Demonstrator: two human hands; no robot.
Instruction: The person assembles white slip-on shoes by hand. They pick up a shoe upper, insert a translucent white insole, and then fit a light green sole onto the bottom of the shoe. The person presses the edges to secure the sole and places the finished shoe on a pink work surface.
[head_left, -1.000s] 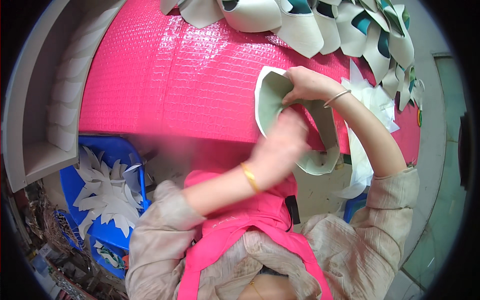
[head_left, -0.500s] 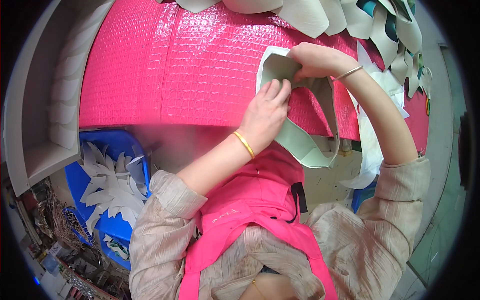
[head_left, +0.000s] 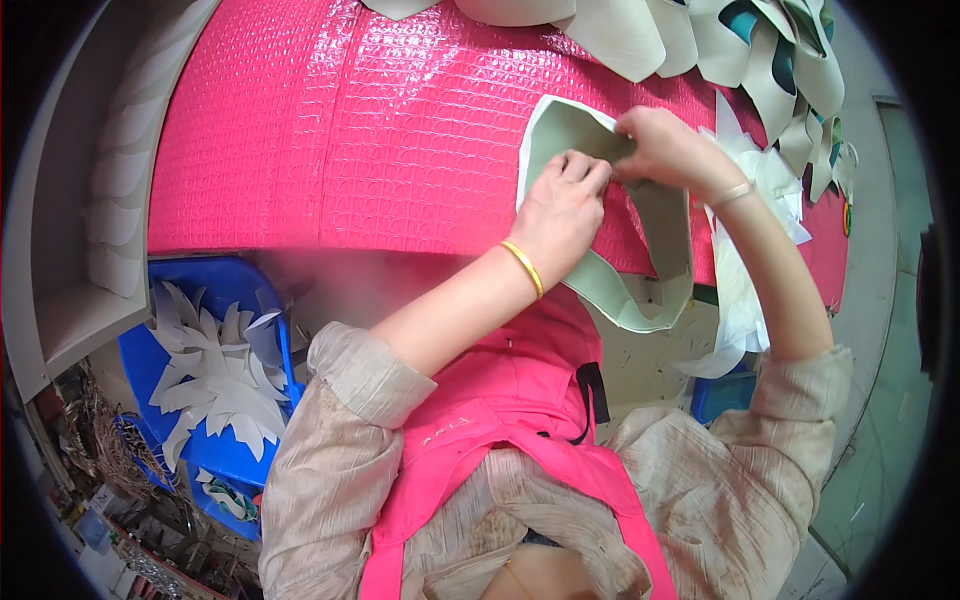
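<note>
A pale grey-green shoe upper [head_left: 560, 128], bent into an open loop, rests partly on the pink-covered table and hangs over its near edge. My left hand [head_left: 565, 208], with a gold bangle at the wrist, has curled fingers pressed against its inner side. At the far right part of the loop, my right hand [head_left: 668, 152] pinches the rim between thumb and fingers. The two hands' fingertips are close together, and the bit of material between them is mostly hidden.
More shoe uppers [head_left: 690, 45] with teal linings are heaped along the far right. Thin white sheets [head_left: 738, 270] hang over the table edge beside my right forearm. Below left, a blue bin [head_left: 215, 440] holds white cut pieces; a grey shelf box [head_left: 60, 290] stands at the far left.
Both hands have shifted slightly right along with the shoe upper. The right hand has turned, and its wrist has come a little lower.
</note>
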